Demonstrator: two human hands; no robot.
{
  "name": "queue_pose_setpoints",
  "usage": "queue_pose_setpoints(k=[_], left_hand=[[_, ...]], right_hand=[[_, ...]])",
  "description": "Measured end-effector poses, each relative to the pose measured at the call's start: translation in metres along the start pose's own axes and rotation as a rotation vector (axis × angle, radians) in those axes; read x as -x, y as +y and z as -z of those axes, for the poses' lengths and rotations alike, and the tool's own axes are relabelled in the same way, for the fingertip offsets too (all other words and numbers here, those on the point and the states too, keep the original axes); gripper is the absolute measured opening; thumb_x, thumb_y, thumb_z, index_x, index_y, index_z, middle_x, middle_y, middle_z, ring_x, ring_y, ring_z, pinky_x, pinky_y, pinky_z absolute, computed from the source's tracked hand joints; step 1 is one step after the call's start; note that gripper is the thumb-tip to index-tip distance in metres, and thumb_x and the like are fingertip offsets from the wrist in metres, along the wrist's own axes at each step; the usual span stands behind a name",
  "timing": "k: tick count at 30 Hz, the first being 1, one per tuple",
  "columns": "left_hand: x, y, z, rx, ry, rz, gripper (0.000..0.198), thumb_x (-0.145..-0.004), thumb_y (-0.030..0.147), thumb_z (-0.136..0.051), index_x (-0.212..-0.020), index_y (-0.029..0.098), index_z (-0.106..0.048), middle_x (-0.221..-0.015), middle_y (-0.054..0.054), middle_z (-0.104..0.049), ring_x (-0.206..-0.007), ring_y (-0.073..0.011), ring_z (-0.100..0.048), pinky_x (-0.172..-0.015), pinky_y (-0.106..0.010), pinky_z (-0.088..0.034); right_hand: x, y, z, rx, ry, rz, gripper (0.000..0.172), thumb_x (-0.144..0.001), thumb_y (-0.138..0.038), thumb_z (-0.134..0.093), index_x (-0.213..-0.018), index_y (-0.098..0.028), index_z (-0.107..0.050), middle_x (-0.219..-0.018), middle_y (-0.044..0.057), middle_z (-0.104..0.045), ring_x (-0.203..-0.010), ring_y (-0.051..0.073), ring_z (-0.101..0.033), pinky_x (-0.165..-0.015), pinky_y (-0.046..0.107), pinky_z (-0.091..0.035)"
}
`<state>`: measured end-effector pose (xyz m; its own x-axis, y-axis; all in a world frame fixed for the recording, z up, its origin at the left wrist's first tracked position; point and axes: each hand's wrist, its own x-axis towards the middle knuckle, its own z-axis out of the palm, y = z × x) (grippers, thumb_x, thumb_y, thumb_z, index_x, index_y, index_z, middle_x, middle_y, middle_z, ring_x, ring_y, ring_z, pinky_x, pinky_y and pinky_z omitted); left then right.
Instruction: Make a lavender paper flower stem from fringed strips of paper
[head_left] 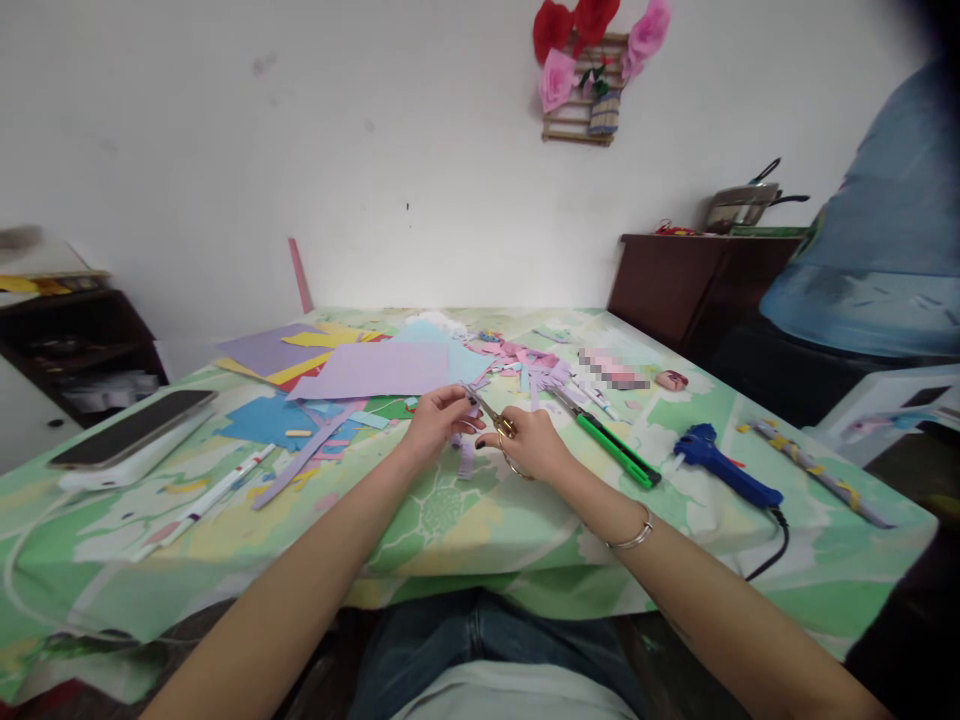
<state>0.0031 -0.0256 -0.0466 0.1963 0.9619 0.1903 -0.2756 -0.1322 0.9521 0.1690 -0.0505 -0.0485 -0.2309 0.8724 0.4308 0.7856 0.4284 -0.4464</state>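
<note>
In my right hand (534,442) is a pair of scissors (491,410), the fingers through and around its handles. The blades point up and left, reaching the fingertips of my left hand (435,425). Those fingers pinch a strip of light purple paper (465,458), which hangs below them over the table. Part of the strip is hidden behind the fingers. Just beyond my hands lies a lilac paper sheet (382,368). A green utility knife (616,450) rests to the right of my right hand.
A blue glue gun (727,470) with a black cord and a wrapped stick (817,470) lie at the right. Paper scraps (525,360) are heaped at the back. On the left are blue paper (259,420), pens (214,500) and a phone (139,425) on a white box.
</note>
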Motion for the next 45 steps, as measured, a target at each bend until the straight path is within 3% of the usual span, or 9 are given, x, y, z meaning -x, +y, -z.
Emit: queue_pose_setpoints(k=[33, 38, 41, 45], left_hand=[[-0.001, 0.003, 0.000, 0.003, 0.057, -0.007, 0.024, -0.061, 0.027, -0.070, -0.076, 0.013, -0.058, -0.059, 0.000, -0.061, -0.048, -0.0124, -0.060, -0.045, -0.020, -0.043], [-0.002, 0.001, 0.002, 0.007, 0.098, -0.025, 0.024, -0.059, 0.028, -0.073, -0.075, 0.014, -0.061, -0.063, 0.000, -0.063, -0.058, -0.0133, -0.062, -0.053, -0.023, -0.047], [-0.005, -0.004, 0.005, -0.029, 0.136, -0.071, 0.022, -0.057, 0.027, -0.075, -0.073, 0.014, -0.067, -0.065, 0.000, -0.064, -0.057, -0.0091, -0.057, -0.056, -0.021, -0.045], [-0.007, -0.006, 0.006, -0.031, 0.106, -0.109, 0.022, -0.058, 0.026, -0.076, -0.075, 0.013, -0.071, -0.054, 0.001, -0.060, -0.046, -0.0059, -0.047, -0.047, -0.020, -0.037]], right_hand=[[-0.003, 0.005, -0.001, 0.055, -0.030, 0.018, 0.047, -0.073, -0.063, -0.054, -0.061, -0.017, -0.055, -0.051, 0.000, -0.052, -0.049, 0.011, -0.039, -0.050, 0.023, -0.023], [-0.005, 0.006, 0.001, 0.030, 0.023, -0.027, 0.047, -0.074, -0.061, -0.054, -0.057, -0.017, -0.052, -0.048, -0.001, -0.048, -0.049, 0.011, -0.038, -0.049, 0.023, -0.022], [-0.007, 0.008, 0.002, -0.024, 0.073, -0.044, 0.047, -0.076, -0.058, -0.053, -0.053, -0.017, -0.048, -0.046, -0.002, -0.046, -0.049, 0.010, -0.038, -0.049, 0.023, -0.022], [-0.008, 0.010, 0.001, -0.120, 0.070, -0.078, 0.043, -0.077, -0.052, -0.054, -0.052, -0.017, -0.047, -0.043, -0.003, -0.044, -0.047, 0.010, -0.040, -0.049, 0.022, -0.024]])
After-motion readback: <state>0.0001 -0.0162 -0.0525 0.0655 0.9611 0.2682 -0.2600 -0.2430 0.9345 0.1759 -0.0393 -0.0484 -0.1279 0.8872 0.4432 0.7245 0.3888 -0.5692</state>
